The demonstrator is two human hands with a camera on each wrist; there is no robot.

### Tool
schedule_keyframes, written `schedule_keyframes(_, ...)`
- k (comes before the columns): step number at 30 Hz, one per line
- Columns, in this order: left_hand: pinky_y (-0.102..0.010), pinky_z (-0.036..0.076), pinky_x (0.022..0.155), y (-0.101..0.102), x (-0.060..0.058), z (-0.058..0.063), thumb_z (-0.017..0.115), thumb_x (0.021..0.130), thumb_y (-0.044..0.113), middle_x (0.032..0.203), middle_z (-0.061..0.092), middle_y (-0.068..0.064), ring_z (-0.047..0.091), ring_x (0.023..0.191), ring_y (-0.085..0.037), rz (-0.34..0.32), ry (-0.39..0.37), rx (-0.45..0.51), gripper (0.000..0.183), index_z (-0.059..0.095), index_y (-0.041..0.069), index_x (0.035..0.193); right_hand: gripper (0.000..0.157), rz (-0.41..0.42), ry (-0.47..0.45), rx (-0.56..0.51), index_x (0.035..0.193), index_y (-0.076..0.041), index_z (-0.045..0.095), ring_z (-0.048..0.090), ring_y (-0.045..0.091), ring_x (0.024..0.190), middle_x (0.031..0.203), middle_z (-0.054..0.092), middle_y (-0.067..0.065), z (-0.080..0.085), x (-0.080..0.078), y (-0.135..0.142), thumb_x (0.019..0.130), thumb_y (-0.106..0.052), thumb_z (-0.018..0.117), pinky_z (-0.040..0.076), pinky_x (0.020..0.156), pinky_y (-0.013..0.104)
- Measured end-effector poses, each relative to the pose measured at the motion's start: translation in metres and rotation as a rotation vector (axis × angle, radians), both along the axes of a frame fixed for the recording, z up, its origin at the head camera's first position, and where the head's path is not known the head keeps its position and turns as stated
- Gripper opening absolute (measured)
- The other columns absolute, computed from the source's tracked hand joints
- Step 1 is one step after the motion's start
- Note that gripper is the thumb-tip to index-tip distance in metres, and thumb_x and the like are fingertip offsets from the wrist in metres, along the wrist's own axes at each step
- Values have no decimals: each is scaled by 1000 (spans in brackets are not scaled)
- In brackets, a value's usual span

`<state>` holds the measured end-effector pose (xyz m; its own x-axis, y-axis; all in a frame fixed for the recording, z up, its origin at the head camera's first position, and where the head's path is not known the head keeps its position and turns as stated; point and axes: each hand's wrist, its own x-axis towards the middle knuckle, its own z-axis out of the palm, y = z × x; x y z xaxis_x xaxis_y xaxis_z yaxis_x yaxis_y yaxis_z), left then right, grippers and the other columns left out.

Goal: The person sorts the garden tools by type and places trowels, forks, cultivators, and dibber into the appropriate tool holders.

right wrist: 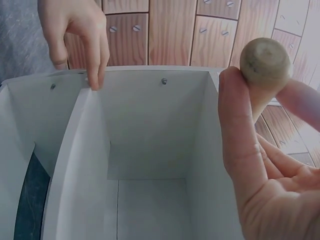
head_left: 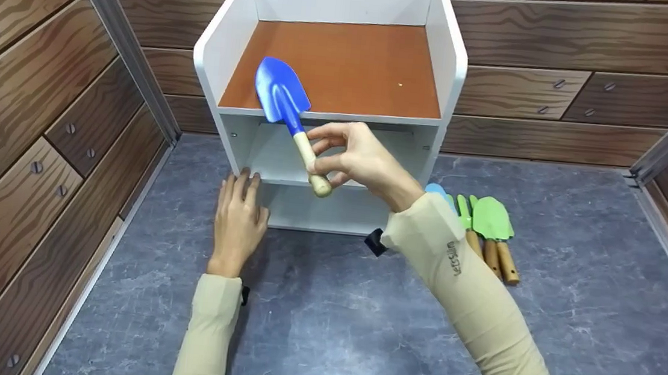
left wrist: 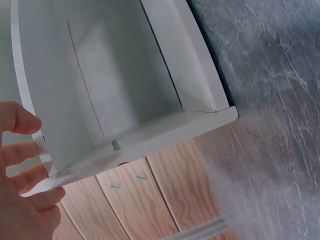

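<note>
A blue toy trowel (head_left: 282, 93) with a pale wooden handle is held up in front of the white shelf unit (head_left: 454, 59), blade toward the brown top shelf (head_left: 344, 67). My right hand (head_left: 366, 160) pinches its handle between thumb and fingers. In the right wrist view the rounded handle end (right wrist: 266, 62) shows close up, the blade hidden. My left hand (head_left: 238, 221) rests with fairly straight fingers on the unit's left front edge, at the middle shelf board. In the left wrist view its fingers (left wrist: 30, 175) touch that board's corner.
On the floor right of the unit lie green garden tools, among them a green shovel (head_left: 493, 218), and a light blue piece (head_left: 438, 190) partly behind the right sleeve. Wood-patterned panels (head_left: 564, 44) enclose the grey marbled floor (head_left: 321, 331). The unit stands against the back panel.
</note>
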<state>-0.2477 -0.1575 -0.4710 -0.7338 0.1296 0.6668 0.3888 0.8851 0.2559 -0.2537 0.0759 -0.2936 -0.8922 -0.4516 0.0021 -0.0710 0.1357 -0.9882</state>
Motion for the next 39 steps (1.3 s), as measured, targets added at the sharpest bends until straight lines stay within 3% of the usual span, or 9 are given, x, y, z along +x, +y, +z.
schedule_keyframes(12, -61, 32, 115, -2, 0, 0, 69, 83, -1, 141, 52, -29, 44, 134, -51, 0, 0, -14, 53, 58, -10, 135, 39, -27, -100, -65, 126, 12, 63, 69, 23, 80, 99, 68, 17, 21, -7, -11, 87, 9, 66, 63, 62, 33)
schedule_keyframes(22, -62, 32, 114, -2, -1, 0, 68, 84, 0, 139, 53, -30, 45, 132, -52, -3, 1, -13, 52, 59, -10, 134, 35, -42, -199, -157, 126, 14, 60, 71, 25, 78, 115, 65, 26, 41, -17, -22, 93, 6, 65, 63, 70, 35)
schedule_keyframes(33, -63, 32, 114, 0, -1, -6, 69, 84, -1, 139, 53, -30, 45, 132, -53, -7, 21, -7, 52, 58, -9, 135, 25, -131, -228, -178, 116, 14, 65, 61, 15, 57, 92, 66, 17, 52, -39, -27, 94, 2, 67, 63, 67, 31)
schedule_keyframes(39, -61, 30, 116, -2, -2, -5, 70, 83, -1, 140, 52, -30, 44, 132, -53, -13, 26, 2, 53, 58, -10, 135, 33, -108, -229, -189, 126, 12, 58, 68, 21, 69, 108, 62, 21, 56, -46, -31, 97, -2, 64, 62, 78, 37)
